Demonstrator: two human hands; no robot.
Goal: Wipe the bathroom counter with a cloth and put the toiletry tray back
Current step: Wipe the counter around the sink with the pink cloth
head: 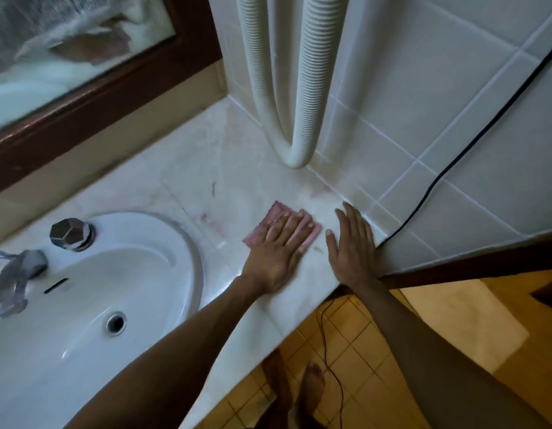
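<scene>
Forearms fill the lower frame, both reaching from the near edge onto the pale marble worktop (188, 168). Furthest left, a white oval basin (92, 305) is sunk into it, with a chrome tap (16, 274) and a faceted chrome knob (71, 233) on its rim. Right of the basin, the left hand (274, 255) lies flat with fingers spread, pressing down on a small pink cloth (276, 213); it clutches nothing, only pins the cloth against the stone. The cloth sits between the basin and the tiled side wall (454, 103), its far edge showing past the fingertips. Just beside it, the right hand (350, 246) rests open and empty, palm down on the worktop, close to the wall. Behind both, a looped white ribbed hose (302, 88) hangs down into the corner, and a black cable (454, 162) runs down the tiles to the worktop's end.

Wiping looks to be under way, not finished: faint reddish smears (211, 222) and a dark streak (213, 187) remain on the stone beyond the cloth, and the corner by the hose seems untouched. The toiletry tray is nowhere in view, so putting it back is apparently still to be done, once the marks are cleared.
</scene>
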